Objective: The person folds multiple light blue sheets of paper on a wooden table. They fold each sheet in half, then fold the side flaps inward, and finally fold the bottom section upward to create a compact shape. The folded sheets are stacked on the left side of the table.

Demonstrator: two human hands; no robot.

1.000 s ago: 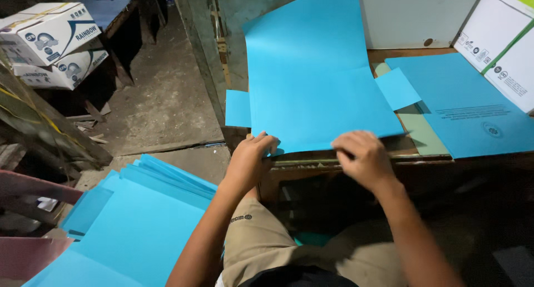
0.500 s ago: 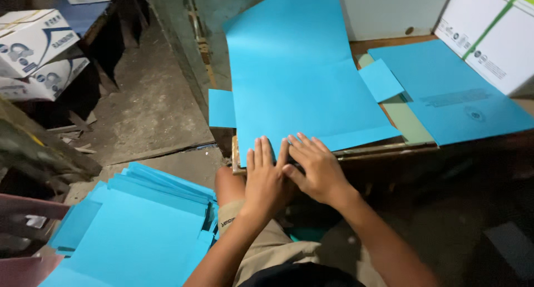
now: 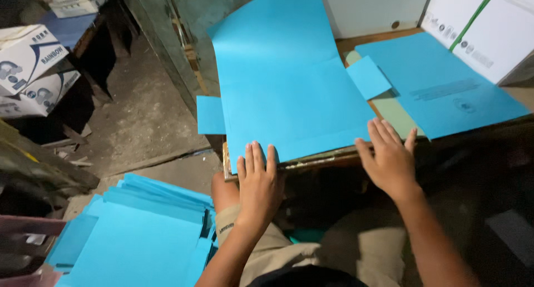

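Note:
A large blue card folder [image 3: 289,81] with side flaps lies unfolded on a wooden table [image 3: 311,160], its far half leaning up against a white panel. My left hand [image 3: 257,181] lies flat with fingers spread on the folder's near left corner at the table edge. My right hand [image 3: 389,156] presses flat, fingers apart, on the near right corner of the folder. Neither hand grips anything.
A second blue printed folder [image 3: 445,86] lies on the table to the right, beside white cartons [image 3: 489,31]. A stack of blue folders [image 3: 139,231] sits low at my left. More cartons [image 3: 28,59] stand on a dark bench at far left.
Both hands were together at the folder's near edge; the right hand has slid right along that edge while the left stayed near the left corner. The view shifted slightly.

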